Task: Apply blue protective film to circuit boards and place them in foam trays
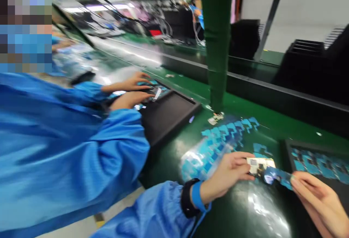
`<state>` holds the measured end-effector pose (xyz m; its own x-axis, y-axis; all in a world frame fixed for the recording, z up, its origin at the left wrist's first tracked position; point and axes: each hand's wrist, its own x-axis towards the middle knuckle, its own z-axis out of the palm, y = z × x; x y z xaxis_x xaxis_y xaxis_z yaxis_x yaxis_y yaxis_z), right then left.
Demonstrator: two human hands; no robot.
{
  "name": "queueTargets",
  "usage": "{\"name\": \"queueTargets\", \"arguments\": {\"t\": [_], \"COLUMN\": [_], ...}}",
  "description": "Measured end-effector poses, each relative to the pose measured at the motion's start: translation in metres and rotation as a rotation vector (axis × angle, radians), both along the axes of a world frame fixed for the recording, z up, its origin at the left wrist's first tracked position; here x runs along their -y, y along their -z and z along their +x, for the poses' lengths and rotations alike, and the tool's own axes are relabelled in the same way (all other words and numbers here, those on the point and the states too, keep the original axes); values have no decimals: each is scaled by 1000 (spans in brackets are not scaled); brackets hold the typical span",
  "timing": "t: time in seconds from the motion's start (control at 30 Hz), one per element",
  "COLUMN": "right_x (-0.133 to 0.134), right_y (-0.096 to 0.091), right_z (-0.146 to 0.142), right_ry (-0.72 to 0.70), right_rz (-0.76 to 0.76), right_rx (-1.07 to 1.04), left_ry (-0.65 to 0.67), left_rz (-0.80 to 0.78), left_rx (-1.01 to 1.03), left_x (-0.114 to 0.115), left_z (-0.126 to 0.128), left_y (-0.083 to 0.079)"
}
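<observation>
Between the fingers and thumb of my left hand (230, 170) is one end of a small pale circuit board (256, 165), held above the green tabletop. My right hand (317, 194) pinches the far edge of a shiny blue film piece (280, 178). The film overlaps the board's right end; whether it is stuck there I cannot tell. A blue wrist strap (198, 196) and a black band circle my left wrist. Just beyond my left hand lies a clear sheet (195, 158) bearing rows of blue film pieces (223, 130).
On the right, a black tray (286, 150) holds several blue-covered parts. At left, a co-worker in a blue coat (68, 150) has both hands over another black tray (166, 121). A green post (216, 49) rises behind the film sheet, with small pale scraps (215, 119) at its foot.
</observation>
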<state>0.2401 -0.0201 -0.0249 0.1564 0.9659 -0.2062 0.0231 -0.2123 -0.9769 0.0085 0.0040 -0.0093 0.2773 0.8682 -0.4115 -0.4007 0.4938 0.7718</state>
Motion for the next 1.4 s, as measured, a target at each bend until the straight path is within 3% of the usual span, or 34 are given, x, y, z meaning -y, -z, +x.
{"name": "queueTargets", "arguments": {"t": [0.1, 0.3, 0.47, 0.67, 1.1, 1.4], "right_x": [-6, -15, -12, -13, -9, -8], "right_y": [-17, -35, -37, -37, -43, -45], "right_z": [-1, -20, -20, -21, -27, -26], "right_ry": [-36, -70, -103, -126, -128, -141], "right_rz": [-144, -118, -139, -116, -73, -31], "right_rx": [-113, -218, -169, -120, -25, 59], "left_ry": [45, 100, 108, 219, 198, 200], "left_rz": [-10, 48, 67, 97, 109, 65], "left_rx": [28, -92, -91, -81, -142, -299], "left_x": [1, -1, -1, 4, 9, 8], "left_z": [-6, -10, -10, -8, -10, -10], "left_y": [-6, -10, -13, -7, -4, -16]}}
